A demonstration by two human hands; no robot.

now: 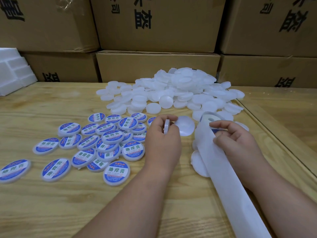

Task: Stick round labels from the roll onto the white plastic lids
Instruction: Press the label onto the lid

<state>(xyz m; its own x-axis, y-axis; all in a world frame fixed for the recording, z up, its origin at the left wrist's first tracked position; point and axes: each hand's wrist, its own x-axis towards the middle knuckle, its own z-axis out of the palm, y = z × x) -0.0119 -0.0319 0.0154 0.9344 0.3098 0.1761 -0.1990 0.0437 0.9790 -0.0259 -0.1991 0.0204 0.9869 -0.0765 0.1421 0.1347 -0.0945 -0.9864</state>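
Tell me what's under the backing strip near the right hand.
Blank lids poke out from under the backing strip on its left side. The right hand pinches a label at the strip's edge. Anything further beneath is covered.

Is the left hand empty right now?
No, the left hand grips a round white plastic lid edge-on, beside the right hand at the white label roll.
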